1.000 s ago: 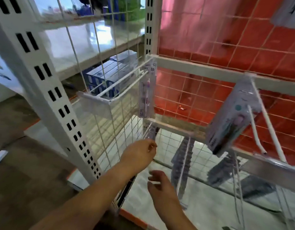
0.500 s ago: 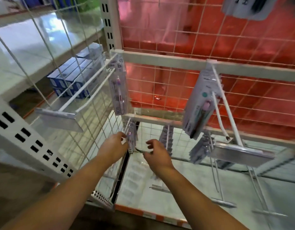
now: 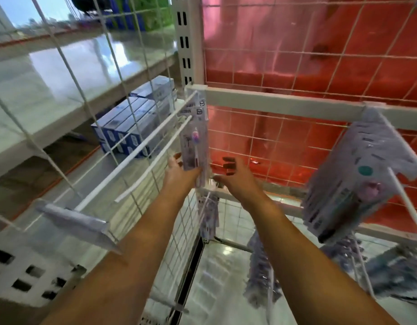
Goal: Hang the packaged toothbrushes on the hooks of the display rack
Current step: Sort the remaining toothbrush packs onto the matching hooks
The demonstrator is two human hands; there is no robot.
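My left hand (image 3: 177,172) pinches the bottom of the pack (image 3: 194,141), which runs upright toward 12 o'clock to the hook (image 3: 141,148), while my right hand (image 3: 231,177), fingers loose and empty, waits just at 3 o'clock.

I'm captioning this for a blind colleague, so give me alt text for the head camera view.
A person's left hand holds the bottom of a toothbrush pack hanging on a white hook, the right hand open beside it. More packs hang at right on a rack before a red wall.
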